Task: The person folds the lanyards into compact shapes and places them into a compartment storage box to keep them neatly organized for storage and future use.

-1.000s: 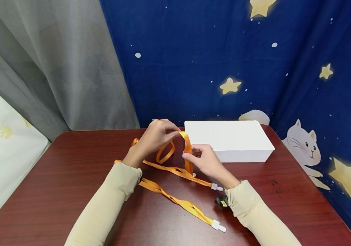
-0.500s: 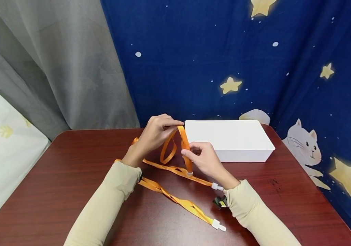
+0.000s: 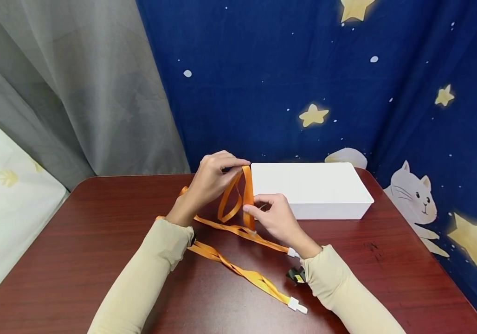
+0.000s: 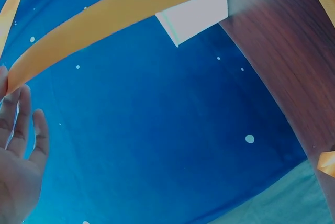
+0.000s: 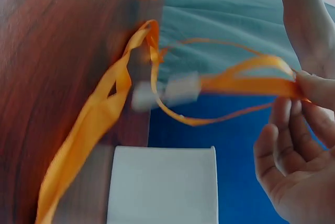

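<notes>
My left hand [image 3: 215, 175] pinches an orange lanyard [image 3: 248, 185] near the top of its fold, above the table. Lower down, my right hand [image 3: 278, 218] holds the hanging strap between thumb and fingers. A loop of the same strap dangles below the left hand. The lanyard's white clip [image 5: 180, 89], blurred in the right wrist view, hangs free at the lower end. Two more orange lanyards lie on the table: one [image 3: 238, 230] beneath the hands and another [image 3: 253, 278] nearer the front, each with a white clip. Their left ends pass behind the left forearm.
At the back right stands a white box [image 3: 311, 211], close beside the right hand. The dark red wooden table [image 3: 109, 241] ends in front of a blue curtain [image 3: 263, 83] and a grey one. A small dark object [image 3: 296, 276] sits at the right cuff.
The left hand has risen a little, drawing the strap higher. The right hand and the hanging clip have shifted slightly left. Both lanyards on the table lie as before.
</notes>
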The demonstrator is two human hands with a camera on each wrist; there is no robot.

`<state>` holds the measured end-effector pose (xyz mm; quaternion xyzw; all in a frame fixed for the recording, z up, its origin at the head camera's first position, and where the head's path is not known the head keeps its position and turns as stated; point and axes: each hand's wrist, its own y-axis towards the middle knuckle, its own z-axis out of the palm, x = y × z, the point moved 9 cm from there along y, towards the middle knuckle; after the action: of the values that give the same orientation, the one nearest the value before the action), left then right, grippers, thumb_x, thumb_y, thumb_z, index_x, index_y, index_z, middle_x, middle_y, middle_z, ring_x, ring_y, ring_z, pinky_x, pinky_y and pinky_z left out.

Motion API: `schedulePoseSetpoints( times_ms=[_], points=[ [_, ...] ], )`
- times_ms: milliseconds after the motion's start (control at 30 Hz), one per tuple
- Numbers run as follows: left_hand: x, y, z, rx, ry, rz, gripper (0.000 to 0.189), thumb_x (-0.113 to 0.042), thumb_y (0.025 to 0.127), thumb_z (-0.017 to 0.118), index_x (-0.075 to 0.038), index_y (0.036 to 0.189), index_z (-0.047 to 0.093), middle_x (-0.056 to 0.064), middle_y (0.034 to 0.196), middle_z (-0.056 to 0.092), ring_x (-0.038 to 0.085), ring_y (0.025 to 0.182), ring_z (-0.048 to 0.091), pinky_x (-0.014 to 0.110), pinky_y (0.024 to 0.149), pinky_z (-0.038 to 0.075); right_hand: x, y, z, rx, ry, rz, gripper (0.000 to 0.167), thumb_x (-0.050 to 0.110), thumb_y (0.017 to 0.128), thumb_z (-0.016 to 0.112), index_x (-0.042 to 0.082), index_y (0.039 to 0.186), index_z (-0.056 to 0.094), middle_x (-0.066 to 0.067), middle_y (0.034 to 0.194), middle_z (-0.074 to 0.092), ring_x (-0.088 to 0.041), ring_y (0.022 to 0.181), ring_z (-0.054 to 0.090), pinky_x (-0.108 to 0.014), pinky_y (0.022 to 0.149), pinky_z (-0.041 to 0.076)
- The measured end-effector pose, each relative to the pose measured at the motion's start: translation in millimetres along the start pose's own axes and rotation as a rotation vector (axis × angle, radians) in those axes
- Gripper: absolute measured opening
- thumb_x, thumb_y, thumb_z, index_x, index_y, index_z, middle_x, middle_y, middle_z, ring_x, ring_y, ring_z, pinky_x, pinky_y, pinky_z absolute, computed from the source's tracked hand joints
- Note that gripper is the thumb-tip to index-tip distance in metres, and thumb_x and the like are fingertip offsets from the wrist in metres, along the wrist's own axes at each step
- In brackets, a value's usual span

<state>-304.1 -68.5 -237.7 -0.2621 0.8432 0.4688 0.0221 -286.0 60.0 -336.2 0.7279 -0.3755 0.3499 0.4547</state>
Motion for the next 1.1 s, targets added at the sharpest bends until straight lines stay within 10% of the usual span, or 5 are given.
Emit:
schedulePoseSetpoints(
  times_ms=[567,1100],
  points=[
    [-9.8,5.1,-9.9,-0.110,-0.018,0.033,0.018,0.006,0.088,0.069,-0.003,0.099,0.079,0.009,0.085,0.073,0.017,0.079,0.064,0.031,0.071,0.053,3,3.3,11,-0.189,0.174,0.081,0.060,0.019,0.083,0.082,0.003,0.136,0.058,-0.009,0.074,0.073,-0.027,0.072,0.068,-0.023,0.062,0.046],
    [-16.1,7.6,-10.3,-0.166,-0.053,0.032,0.009,0.003,0.085,0.076,0.002,0.093,0.078,0.011,0.086,0.074,0.020,0.082,0.068,0.033,0.074,0.057,7,10.8,24,-0.223,0.271,0.098,0.057,0.017,0.084,0.080,0.008,0.136,0.060,-0.011,0.077,0.074,-0.022,0.071,0.072,-0.047,0.070,0.059]
  ],
)
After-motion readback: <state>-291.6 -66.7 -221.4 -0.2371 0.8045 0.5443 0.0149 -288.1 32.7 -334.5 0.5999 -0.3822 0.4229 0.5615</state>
